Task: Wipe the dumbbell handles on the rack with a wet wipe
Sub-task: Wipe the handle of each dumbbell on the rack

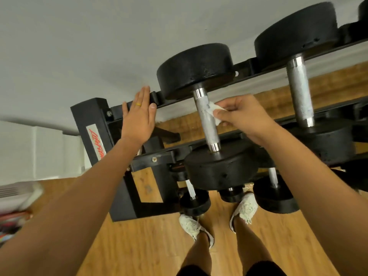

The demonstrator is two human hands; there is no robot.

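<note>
Wet wipe (214, 114) half hidden, pinched by right hand (247, 118).

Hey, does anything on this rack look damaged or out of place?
Nothing sits askew. The near dumbbell head is pitted and chipped, and the handle shows whitish smears beside the wet wipe the right hand pinches.
</note>
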